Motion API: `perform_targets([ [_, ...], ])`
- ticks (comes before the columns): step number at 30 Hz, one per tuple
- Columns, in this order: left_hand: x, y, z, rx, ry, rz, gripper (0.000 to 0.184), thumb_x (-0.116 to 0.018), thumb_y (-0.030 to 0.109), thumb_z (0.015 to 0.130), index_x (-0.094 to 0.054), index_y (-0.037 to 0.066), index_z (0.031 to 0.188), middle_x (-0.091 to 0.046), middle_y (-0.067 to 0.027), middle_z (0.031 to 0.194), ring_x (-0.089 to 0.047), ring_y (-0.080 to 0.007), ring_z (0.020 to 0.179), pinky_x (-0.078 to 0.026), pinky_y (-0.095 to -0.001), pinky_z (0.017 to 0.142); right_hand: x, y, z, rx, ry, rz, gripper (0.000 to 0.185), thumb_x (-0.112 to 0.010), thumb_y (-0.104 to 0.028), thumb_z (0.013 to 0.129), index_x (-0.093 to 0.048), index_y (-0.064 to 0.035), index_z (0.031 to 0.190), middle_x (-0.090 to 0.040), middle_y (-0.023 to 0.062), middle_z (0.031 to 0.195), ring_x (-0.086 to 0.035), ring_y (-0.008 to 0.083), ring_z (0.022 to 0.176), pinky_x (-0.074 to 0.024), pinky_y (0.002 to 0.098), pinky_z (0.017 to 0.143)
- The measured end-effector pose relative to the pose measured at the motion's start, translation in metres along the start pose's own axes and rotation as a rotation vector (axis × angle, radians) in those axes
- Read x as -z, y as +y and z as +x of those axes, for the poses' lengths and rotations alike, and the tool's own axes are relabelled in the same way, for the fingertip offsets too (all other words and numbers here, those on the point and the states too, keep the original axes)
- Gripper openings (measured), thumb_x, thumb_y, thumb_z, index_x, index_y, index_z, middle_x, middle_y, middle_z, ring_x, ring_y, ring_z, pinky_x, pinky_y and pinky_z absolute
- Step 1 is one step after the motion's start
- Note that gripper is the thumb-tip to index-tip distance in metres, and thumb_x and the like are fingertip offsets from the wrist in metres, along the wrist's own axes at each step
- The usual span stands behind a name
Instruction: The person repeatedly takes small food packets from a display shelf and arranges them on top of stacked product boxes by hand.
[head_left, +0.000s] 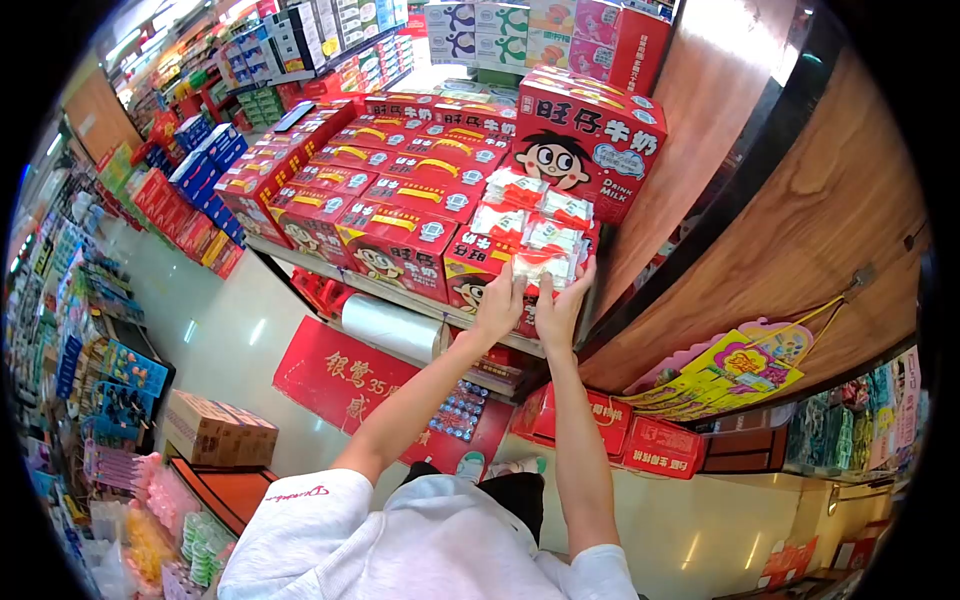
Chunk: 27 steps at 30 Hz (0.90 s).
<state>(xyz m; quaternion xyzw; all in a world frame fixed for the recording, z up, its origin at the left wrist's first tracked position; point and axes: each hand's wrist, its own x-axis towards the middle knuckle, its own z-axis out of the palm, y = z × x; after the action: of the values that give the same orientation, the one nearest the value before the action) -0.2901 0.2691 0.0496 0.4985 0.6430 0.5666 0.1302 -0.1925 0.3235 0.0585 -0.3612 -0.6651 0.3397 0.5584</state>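
Note:
White-and-red packets [527, 228] are piled in rows on top of a red milk carton box [472, 268] at the right front of the display. My left hand [499, 308] is at the near left edge of the closest packet [543, 268], with its fingers closed on it. On the other side, my right hand [563, 308] grips the same packet, its thumb in front and its fingers curled round the right edge. Parts of the fingertips are hidden behind the packets. Behind the pile stands a large red milk box [590, 140] with a cartoon face.
More red milk boxes [400, 240] with yellow handles fill the shelf to the left, a phone-like slab [293, 117] on the far ones. A wooden panel [780, 190] rises at the right, hung with a yellow bag [715, 375]. Below are a plastic roll [390, 328] and red boxes [610, 428].

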Motion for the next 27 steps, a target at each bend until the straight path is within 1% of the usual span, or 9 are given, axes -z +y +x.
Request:
perform_targets([
  [3,-0.007,0.000,0.021,-0.022,-0.023,0.054,0.048,-0.050,0.015,0.097,-0.037,-0.006,0.138,-0.063,-0.0316,0.086,-0.062,-0.0487,0.084,-0.049,-0.0519,0.068,-0.001,0.017,0.016,0.120,-0.005,-0.079,0.073,-0.059,-0.011,0.091,-0.015,0.0021,0.148,-0.039,0.0311,0.135,-0.040,0.0402,0.128,-0.0295,0.0470,0.110],
  [7,-0.011,-0.002,0.058,-0.093,-0.068,0.213,0.061,-0.053,0.016,0.095,-0.027,-0.006,0.146,-0.063,-0.0300,0.077,-0.063,-0.0461,0.077,-0.048,-0.0514,0.068,-0.013,0.033,0.041,0.062,-0.039,-0.083,0.079,-0.064,-0.006,0.086,-0.015,0.0009,0.148,-0.023,0.0298,0.142,-0.031,0.0451,0.132,-0.0281,0.0480,0.112],
  [8,-0.011,-0.008,0.066,-0.107,-0.073,0.264,0.064,-0.054,0.018,0.095,-0.027,-0.004,0.147,-0.063,-0.0279,0.079,-0.064,-0.0439,0.077,-0.048,-0.0501,0.069,-0.017,0.034,0.045,0.073,-0.042,-0.085,0.082,-0.066,-0.002,0.083,-0.015,0.0052,0.147,-0.022,0.0266,0.144,-0.028,0.0435,0.135,-0.0257,0.0440,0.114],
  [11,-0.019,-0.038,0.082,-0.162,-0.007,0.208,0.062,-0.055,0.018,0.095,-0.028,-0.002,0.148,-0.063,-0.0269,0.081,-0.063,-0.0412,0.073,-0.047,-0.0479,0.065,-0.023,0.051,0.058,0.154,-0.124,-0.158,0.087,-0.068,0.003,0.079,-0.015,0.0024,0.148,-0.021,0.0280,0.144,-0.028,0.0442,0.135,-0.0265,0.0440,0.114],
  [15,-0.034,-0.047,0.084,-0.131,-0.007,0.536,0.055,-0.053,0.022,0.095,-0.038,0.003,0.144,-0.065,-0.0201,0.087,-0.062,-0.0365,0.077,-0.046,-0.0471,0.069,-0.023,0.074,0.070,0.095,-0.148,-0.210,0.078,-0.067,0.007,0.077,-0.031,-0.0034,0.144,-0.034,0.0261,0.140,-0.037,0.0423,0.132,-0.0315,0.0453,0.111],
  [16,-0.036,-0.054,0.085,-0.140,0.006,0.534,0.053,-0.054,0.025,0.094,-0.042,0.004,0.142,-0.064,-0.0170,0.088,-0.062,-0.0334,0.081,-0.045,-0.0456,0.071,-0.025,0.076,0.067,0.082,-0.106,-0.162,0.065,-0.065,0.007,0.080,-0.040,-0.0026,0.140,-0.036,0.0286,0.139,-0.038,0.0440,0.131,-0.0331,0.0455,0.110],
  [20,-0.029,-0.044,0.081,-0.191,-0.057,0.560,0.059,-0.059,0.025,0.087,-0.043,0.007,0.142,-0.063,-0.0150,0.094,-0.062,-0.0317,0.088,-0.046,-0.0448,0.074,-0.026,0.077,0.061,0.158,-0.017,-0.217,0.053,-0.063,0.005,0.082,-0.049,-0.0022,0.132,-0.040,0.0281,0.136,-0.042,0.0435,0.129,-0.0376,0.0452,0.106],
  [23,-0.029,-0.046,0.079,-0.205,-0.029,0.475,0.062,-0.061,0.020,0.080,-0.046,0.006,0.139,-0.063,-0.0167,0.100,-0.062,-0.0332,0.093,-0.047,-0.0443,0.081,-0.022,0.067,0.062,0.169,0.011,-0.220,0.058,-0.063,0.004,0.081,-0.045,-0.0019,0.136,-0.034,0.0295,0.140,-0.040,0.0447,0.130,-0.0373,0.0451,0.107],
  [27,-0.031,-0.050,0.080,-0.175,-0.019,0.459,0.062,-0.062,0.018,0.080,-0.046,0.006,0.139,-0.063,-0.0171,0.103,-0.062,-0.0338,0.093,-0.048,-0.0437,0.080,-0.021,0.058,0.061,0.162,-0.029,-0.154,0.068,-0.065,0.010,0.075,-0.042,-0.0024,0.138,-0.031,0.0269,0.145,-0.034,0.0442,0.135,-0.0351,0.0448,0.110],
])
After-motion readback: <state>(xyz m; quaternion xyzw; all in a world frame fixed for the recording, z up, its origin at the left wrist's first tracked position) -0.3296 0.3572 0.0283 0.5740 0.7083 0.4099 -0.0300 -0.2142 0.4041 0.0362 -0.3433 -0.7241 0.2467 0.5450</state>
